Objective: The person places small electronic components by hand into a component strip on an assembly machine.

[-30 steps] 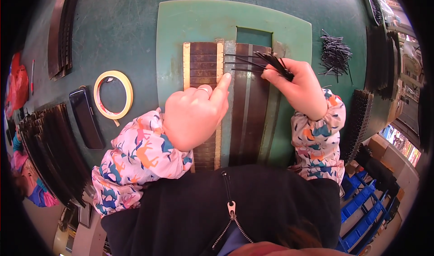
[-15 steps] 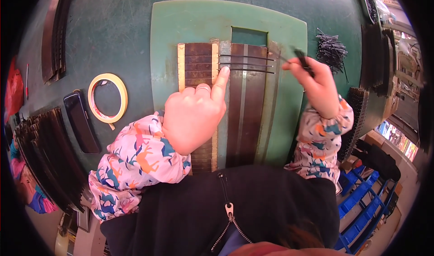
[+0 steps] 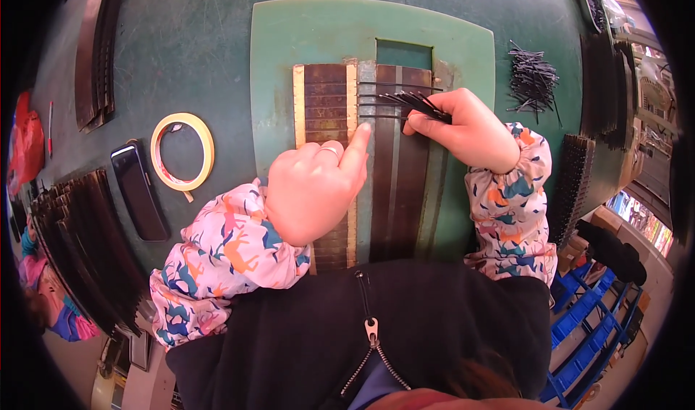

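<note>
My right hand (image 3: 467, 129) pinches a bunch of thin black rods (image 3: 427, 106) above the dark brown strip (image 3: 386, 214). Several similar black rods (image 3: 376, 83) lie crosswise on that strip, side by side. Their left ends meet a cream-edged strip with dark cross-lined cells (image 3: 326, 95). Just below the rods, the outstretched index finger of my left hand (image 3: 311, 186) rests its tip by the cream edge. The other fingers of that hand are curled, with nothing visible in them. Both strips lie on a light green board (image 3: 311, 30), and my left hand covers part of the cells.
A heap of loose black rods (image 3: 534, 81) lies right of the board. To the left are a roll of yellowish tape (image 3: 205, 149), a black phone (image 3: 139, 193), and stacked dark strips (image 3: 79, 243). More dark strips (image 3: 94, 55) lie at the far left, beside a red bag (image 3: 26, 142).
My right hand has moved left and slightly down, bringing the bunch of rods over the brown strip. My left index fingertip has shifted slightly down the cream edge.
</note>
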The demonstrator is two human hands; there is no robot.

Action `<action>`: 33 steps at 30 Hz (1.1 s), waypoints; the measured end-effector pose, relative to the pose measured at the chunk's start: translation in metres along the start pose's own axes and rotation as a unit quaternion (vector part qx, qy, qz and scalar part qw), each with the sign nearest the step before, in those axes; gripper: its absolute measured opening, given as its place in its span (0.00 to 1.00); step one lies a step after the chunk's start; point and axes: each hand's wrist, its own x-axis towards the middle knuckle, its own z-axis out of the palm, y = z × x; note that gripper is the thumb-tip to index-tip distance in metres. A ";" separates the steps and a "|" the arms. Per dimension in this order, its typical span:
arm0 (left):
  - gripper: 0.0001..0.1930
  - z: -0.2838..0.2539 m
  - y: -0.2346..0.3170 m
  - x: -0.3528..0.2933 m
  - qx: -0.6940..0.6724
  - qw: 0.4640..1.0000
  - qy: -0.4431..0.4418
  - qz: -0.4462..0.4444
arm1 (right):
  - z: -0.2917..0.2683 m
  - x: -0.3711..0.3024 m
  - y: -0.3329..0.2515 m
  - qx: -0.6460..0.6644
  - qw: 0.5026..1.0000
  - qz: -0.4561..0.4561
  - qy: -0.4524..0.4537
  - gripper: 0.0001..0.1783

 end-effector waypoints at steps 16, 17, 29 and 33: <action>0.15 -0.030 0.020 0.027 -0.660 0.655 -0.120 -0.348 | 0.026 -0.050 -0.010 0.145 0.987 -0.062 0.015 0.09; 0.14 -0.025 0.020 0.023 -0.676 0.634 -0.102 -0.361 | 0.029 -0.048 -0.011 0.146 0.986 -0.082 -0.006 0.09; 0.10 -0.011 0.001 -0.009 -0.121 0.990 0.053 -0.057 | 0.013 -0.032 0.014 0.038 0.990 -0.088 0.099 0.11; 0.13 -0.006 0.006 -0.011 -0.055 0.997 0.038 -0.025 | 0.009 -0.025 0.018 0.040 0.993 -0.068 0.084 0.12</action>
